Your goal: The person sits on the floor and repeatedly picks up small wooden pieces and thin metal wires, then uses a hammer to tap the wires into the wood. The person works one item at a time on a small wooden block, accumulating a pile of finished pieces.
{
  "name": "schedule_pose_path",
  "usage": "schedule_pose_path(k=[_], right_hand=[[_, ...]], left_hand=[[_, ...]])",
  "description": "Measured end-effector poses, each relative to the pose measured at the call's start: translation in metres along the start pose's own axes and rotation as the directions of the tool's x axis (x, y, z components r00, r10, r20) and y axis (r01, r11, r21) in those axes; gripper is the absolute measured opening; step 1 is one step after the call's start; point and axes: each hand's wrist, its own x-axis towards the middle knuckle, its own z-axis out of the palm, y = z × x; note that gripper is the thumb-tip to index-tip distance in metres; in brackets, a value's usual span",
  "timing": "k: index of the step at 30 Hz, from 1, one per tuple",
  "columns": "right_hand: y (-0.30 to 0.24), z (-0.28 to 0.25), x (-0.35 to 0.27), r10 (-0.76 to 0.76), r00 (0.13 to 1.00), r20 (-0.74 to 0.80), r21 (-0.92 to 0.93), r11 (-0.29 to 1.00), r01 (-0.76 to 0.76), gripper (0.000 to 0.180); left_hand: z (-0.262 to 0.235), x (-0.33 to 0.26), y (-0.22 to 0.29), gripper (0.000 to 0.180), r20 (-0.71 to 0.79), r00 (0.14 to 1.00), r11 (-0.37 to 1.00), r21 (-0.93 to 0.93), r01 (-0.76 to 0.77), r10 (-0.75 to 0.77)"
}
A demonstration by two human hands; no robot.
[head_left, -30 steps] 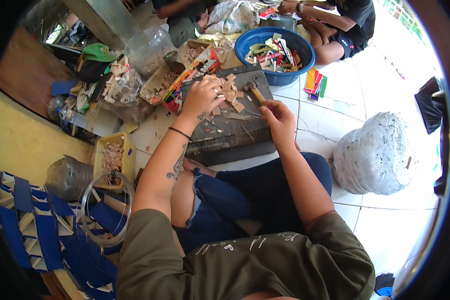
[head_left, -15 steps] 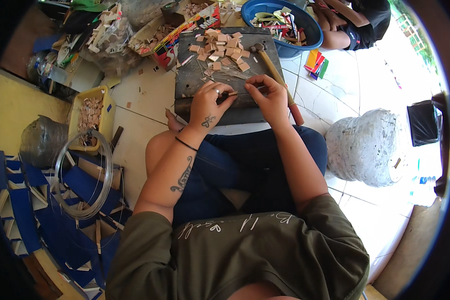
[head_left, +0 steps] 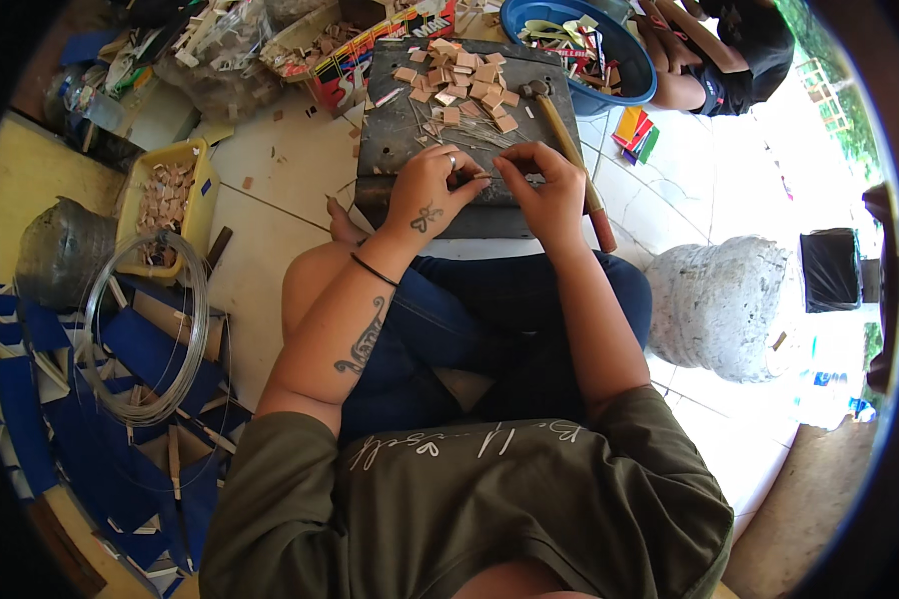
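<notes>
I sit on a tiled floor with a dark work block (head_left: 400, 130) in front of my knees. My left hand (head_left: 432, 190) and my right hand (head_left: 541, 185) meet at the block's near edge, fingertips pinched together on something thin and small that looks like a piece of wire (head_left: 481, 177). A pile of small tan square pieces (head_left: 461, 82) lies at the far side of the block, with thin wires (head_left: 469, 130) spread below it. A hammer (head_left: 569, 150) with a wooden handle lies on the block, just right of my right hand.
A blue basin (head_left: 609, 70) of scraps stands at the far right, next to another seated person (head_left: 709, 50). A yellow tray (head_left: 170, 190) of tan pieces and a wire coil (head_left: 150, 329) lie left. Blue strips (head_left: 70, 399) cover the lower left. A tied grey-white sack (head_left: 719, 299) stands right.
My hands came back from the far pile to the block's near edge and pinched together. The right hand no longer rests by the hammer handle. The view has tilted down.
</notes>
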Motion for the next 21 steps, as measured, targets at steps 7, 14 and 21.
schedule_pose_path(k=[7,14,21], right_hand=[[0.0032,0.0038,-0.0001,0.025,0.999,0.038,0.012,1.0,-0.026,0.01],[0.0012,0.0041,0.0001,0.0,0.999,0.05,-0.001,1.0,0.0,0.009],[-0.0011,0.0029,0.0032,0.025,0.995,0.094,-0.035,0.999,-0.022,0.009]], left_hand=[[0.0008,-0.0004,-0.0013,0.015,-0.027,1.0,1.0,-0.006,-0.015,0.014],[0.0011,-0.0002,-0.0018,0.016,-0.031,0.999,1.0,0.0,-0.016,0.016],[0.0014,-0.0006,-0.0021,0.016,-0.035,0.999,1.0,-0.002,-0.022,0.022]])
